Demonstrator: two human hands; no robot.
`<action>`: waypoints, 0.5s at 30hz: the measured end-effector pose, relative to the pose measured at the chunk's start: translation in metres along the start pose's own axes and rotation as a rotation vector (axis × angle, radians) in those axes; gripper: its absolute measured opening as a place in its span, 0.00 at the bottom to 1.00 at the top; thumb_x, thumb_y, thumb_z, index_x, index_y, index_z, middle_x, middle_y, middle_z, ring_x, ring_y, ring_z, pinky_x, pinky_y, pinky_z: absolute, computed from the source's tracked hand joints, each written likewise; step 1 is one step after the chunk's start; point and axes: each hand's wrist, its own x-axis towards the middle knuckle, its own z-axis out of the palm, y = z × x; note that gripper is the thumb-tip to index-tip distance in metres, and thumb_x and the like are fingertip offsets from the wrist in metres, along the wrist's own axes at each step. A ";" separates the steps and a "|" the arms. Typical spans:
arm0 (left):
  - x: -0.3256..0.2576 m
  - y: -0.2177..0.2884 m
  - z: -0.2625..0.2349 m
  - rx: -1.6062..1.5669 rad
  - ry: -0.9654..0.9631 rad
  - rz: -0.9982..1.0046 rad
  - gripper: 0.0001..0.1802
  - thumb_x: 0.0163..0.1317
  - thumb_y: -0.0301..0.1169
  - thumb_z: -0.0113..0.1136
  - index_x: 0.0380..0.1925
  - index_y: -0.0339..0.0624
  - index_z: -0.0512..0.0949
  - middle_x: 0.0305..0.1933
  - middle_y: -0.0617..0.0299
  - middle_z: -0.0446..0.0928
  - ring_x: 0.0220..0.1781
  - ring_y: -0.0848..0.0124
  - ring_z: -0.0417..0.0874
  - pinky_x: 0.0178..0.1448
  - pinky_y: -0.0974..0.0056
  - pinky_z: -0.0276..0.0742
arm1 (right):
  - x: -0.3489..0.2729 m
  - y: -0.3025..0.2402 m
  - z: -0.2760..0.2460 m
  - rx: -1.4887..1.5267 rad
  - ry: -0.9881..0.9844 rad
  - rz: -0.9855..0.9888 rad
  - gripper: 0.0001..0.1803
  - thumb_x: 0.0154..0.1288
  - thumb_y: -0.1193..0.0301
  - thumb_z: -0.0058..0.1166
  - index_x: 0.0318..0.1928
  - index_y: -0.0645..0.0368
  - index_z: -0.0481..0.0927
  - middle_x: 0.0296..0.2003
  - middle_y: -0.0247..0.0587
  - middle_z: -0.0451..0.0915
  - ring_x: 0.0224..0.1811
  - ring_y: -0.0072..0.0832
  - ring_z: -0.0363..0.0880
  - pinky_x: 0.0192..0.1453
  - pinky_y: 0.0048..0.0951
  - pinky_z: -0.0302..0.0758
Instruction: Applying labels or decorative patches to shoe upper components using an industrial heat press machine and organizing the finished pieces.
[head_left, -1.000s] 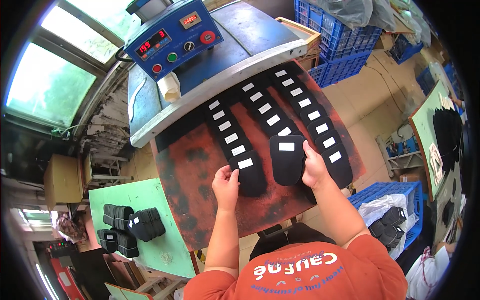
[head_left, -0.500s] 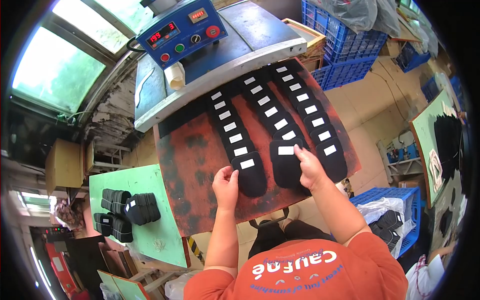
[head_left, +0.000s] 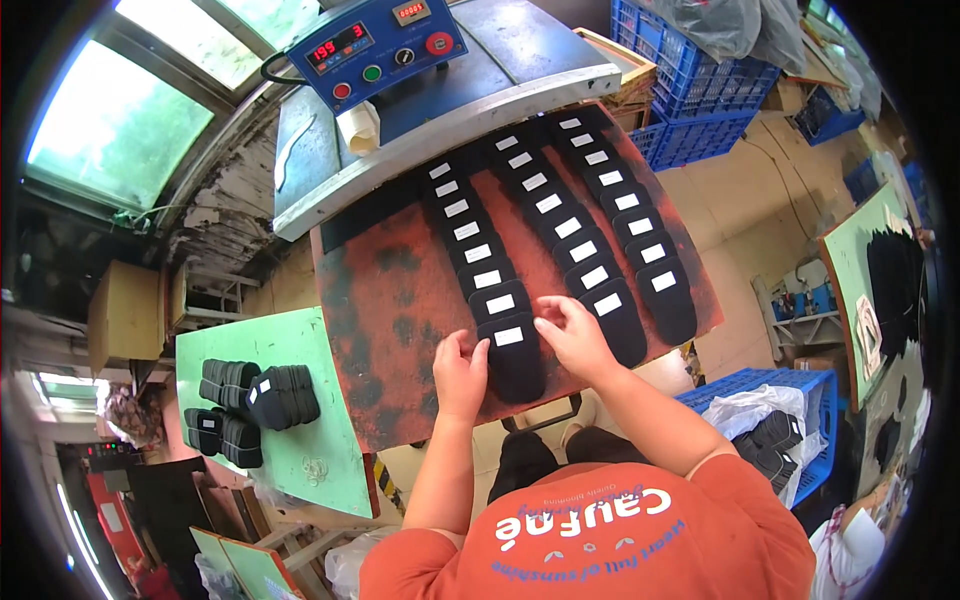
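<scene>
Fabric is what I judge these black pieces to be: soft, light and limp, likely to shift on the rusty red board (head_left: 400,300) if I drag them, so I would take one by its edges with flat fingertips, not pinch the middle. The piece in hand is the nearest black piece (head_left: 512,358) at the near end of the left row, with a white label (head_left: 508,336) on top. My left hand (head_left: 458,372) rests at its left edge, fingers loosely spread and pressing down, gripping nothing. My right hand (head_left: 572,332) sits just to the right, fingertips together near the label; whether they pinch it I cannot tell. Two more rows (head_left: 600,215) of labelled pieces run away to the far right. On the green counter (head_left: 320,450) to my left lie stacks of black pieces (head_left: 250,405).
</scene>
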 end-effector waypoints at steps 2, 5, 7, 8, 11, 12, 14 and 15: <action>0.009 0.004 -0.004 0.342 0.045 0.355 0.26 0.45 0.34 0.67 0.45 0.36 0.73 0.48 0.50 0.71 0.51 0.55 0.72 0.54 0.56 0.68 | 0.022 0.000 0.015 -0.022 0.014 -0.037 0.15 0.55 0.71 0.56 0.42 0.67 0.75 0.38 0.47 0.76 0.36 0.31 0.76 0.41 0.29 0.73; 0.032 0.021 -0.007 0.476 -0.133 0.611 0.31 0.43 0.37 0.68 0.49 0.38 0.72 0.56 0.51 0.67 0.61 0.54 0.64 0.63 0.54 0.59 | 0.057 -0.005 0.035 -0.223 0.085 -0.136 0.13 0.51 0.72 0.58 0.35 0.69 0.77 0.28 0.49 0.78 0.31 0.39 0.78 0.39 0.33 0.74; 0.045 0.009 -0.007 0.521 -0.242 0.605 0.35 0.43 0.39 0.68 0.53 0.40 0.70 0.60 0.52 0.65 0.65 0.55 0.60 0.65 0.54 0.56 | 0.076 -0.005 0.049 -0.356 0.040 -0.084 0.14 0.50 0.69 0.60 0.35 0.68 0.78 0.31 0.52 0.79 0.35 0.43 0.79 0.41 0.36 0.74; 0.049 0.007 -0.006 0.518 -0.284 0.620 0.35 0.44 0.40 0.68 0.53 0.41 0.69 0.60 0.52 0.65 0.65 0.55 0.60 0.66 0.53 0.56 | 0.082 -0.002 0.056 -0.452 0.093 -0.008 0.13 0.50 0.69 0.60 0.33 0.67 0.79 0.31 0.52 0.79 0.36 0.44 0.79 0.42 0.37 0.74; 0.052 0.003 -0.003 0.502 -0.353 0.642 0.34 0.47 0.41 0.65 0.55 0.41 0.68 0.60 0.50 0.64 0.66 0.53 0.59 0.67 0.52 0.54 | 0.088 0.008 0.065 -0.605 0.188 0.074 0.11 0.50 0.67 0.60 0.30 0.63 0.80 0.31 0.52 0.80 0.37 0.43 0.79 0.43 0.38 0.74; 0.052 0.000 -0.002 0.492 -0.368 0.643 0.34 0.48 0.41 0.65 0.55 0.41 0.67 0.61 0.49 0.63 0.67 0.53 0.58 0.68 0.52 0.54 | 0.089 0.011 0.065 -0.576 0.197 0.107 0.11 0.50 0.67 0.60 0.30 0.62 0.80 0.30 0.51 0.80 0.36 0.42 0.79 0.42 0.37 0.74; 0.053 -0.006 -0.001 0.469 -0.385 0.643 0.35 0.49 0.42 0.64 0.56 0.40 0.67 0.62 0.48 0.62 0.67 0.53 0.57 0.68 0.52 0.53 | 0.090 0.010 0.064 -0.481 0.188 0.160 0.09 0.50 0.68 0.60 0.28 0.61 0.80 0.27 0.49 0.80 0.34 0.40 0.80 0.40 0.36 0.74; 0.054 -0.008 0.000 0.479 -0.398 0.638 0.35 0.49 0.43 0.63 0.56 0.39 0.66 0.63 0.47 0.60 0.68 0.53 0.56 0.68 0.52 0.52 | 0.088 0.007 0.065 -0.492 0.190 0.164 0.09 0.50 0.68 0.60 0.28 0.61 0.80 0.27 0.49 0.80 0.34 0.40 0.80 0.40 0.36 0.74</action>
